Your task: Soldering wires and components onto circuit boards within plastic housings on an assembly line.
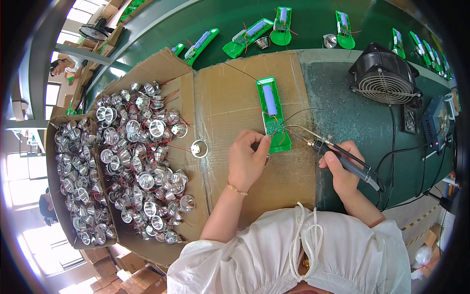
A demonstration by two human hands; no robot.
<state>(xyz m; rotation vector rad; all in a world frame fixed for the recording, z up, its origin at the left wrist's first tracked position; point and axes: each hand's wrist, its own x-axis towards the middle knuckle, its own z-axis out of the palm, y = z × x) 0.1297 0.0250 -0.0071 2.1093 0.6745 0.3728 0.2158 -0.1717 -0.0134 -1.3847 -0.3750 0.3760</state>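
Note:
A green flashlight half-shell (272,105) with a blue battery cell and a small circuit board lies on a cardboard sheet (230,98). My left hand (247,159) pinches something at the board's lower edge, with a shiny reflector partly hidden under the fingers. My right hand (342,169) grips a soldering iron (333,154), its metal tip touching the board. A single silver reflector (199,148) lies just left of my left hand.
Open cardboard boxes (73,171) full of silver reflectors with red wires sit at the left. Several green shells with batteries (245,35) line the green belt behind. A black fan (384,76) and a soldering station (437,125) stand at the right.

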